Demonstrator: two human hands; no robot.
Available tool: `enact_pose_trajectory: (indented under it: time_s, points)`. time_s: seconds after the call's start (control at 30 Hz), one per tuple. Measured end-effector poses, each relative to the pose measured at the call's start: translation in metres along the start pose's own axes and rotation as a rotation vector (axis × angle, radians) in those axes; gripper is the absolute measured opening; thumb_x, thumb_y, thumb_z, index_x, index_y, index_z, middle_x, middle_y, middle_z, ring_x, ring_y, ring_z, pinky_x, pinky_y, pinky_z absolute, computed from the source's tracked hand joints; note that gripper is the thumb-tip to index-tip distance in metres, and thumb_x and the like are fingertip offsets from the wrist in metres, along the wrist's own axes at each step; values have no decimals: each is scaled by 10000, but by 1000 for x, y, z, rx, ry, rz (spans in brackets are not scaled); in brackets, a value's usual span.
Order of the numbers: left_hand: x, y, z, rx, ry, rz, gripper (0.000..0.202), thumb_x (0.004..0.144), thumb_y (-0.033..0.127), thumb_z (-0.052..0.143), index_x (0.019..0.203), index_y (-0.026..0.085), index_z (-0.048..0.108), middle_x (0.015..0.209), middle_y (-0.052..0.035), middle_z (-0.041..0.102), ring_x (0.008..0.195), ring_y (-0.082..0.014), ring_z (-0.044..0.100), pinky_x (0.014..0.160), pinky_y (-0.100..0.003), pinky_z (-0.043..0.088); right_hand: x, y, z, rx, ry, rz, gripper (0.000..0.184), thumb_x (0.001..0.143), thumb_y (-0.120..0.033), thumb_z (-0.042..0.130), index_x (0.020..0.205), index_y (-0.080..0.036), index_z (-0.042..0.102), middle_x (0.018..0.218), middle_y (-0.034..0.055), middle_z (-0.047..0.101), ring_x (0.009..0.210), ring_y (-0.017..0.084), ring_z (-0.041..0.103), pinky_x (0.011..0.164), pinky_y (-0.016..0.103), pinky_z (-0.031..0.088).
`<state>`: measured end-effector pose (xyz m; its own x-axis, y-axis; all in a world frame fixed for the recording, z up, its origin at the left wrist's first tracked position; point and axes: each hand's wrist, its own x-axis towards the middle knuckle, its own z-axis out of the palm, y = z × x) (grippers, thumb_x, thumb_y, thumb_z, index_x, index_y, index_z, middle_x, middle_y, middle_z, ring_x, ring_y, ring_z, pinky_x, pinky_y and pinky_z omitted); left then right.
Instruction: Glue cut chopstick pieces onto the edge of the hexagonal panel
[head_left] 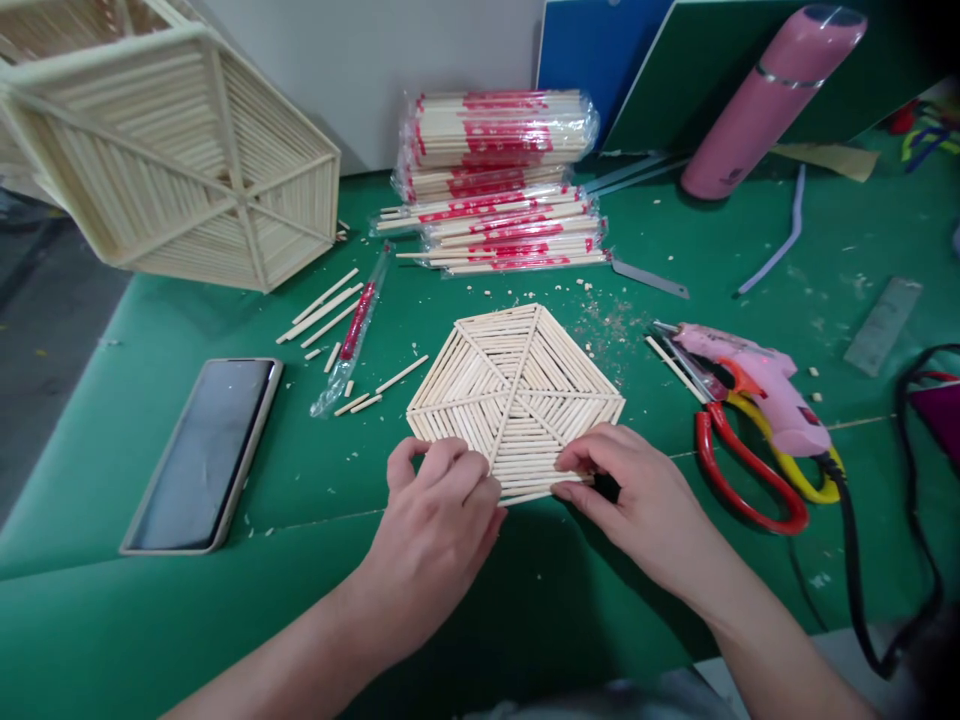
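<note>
A six-sided panel of wooden sticks (514, 385) lies flat on the green table, its spokes meeting in the middle. At its near edge, a loose-looking wooden stick (529, 496) runs along the outermost row. My left hand (442, 510) is closed at the near left corner, fingers curled over the stick's left end. The thumb and fingers of my right hand (622, 485) pinch the same stick near its right end. The fingers hide both near corners of the panel.
Left stand a phone (202, 455), cut sticks (322, 310) and a large stick-built hexagonal frame (232, 190). Wrapped chopsticks (502, 140) are piled behind. To the right are red-and-yellow scissors (750, 470), a pink glue gun (772, 385) with its cord, and a pink flask (772, 105).
</note>
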<state>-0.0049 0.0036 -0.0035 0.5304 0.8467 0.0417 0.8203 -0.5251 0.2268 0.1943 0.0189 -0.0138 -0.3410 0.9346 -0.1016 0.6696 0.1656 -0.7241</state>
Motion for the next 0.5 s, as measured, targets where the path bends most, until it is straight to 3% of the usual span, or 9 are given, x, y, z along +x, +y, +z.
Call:
enact_pose_trajectory:
  time_s: [0.5]
  points:
    - [1, -3, 1, -102, -3, -31, 166, 803, 173, 438, 692, 186, 561, 728, -16, 538, 795, -198, 448, 774, -422, 273, 2, -1, 1, -7, 12, 13, 27, 767, -207, 597, 769, -210, 570, 755, 8, 559, 727, 159, 513, 621, 277, 386]
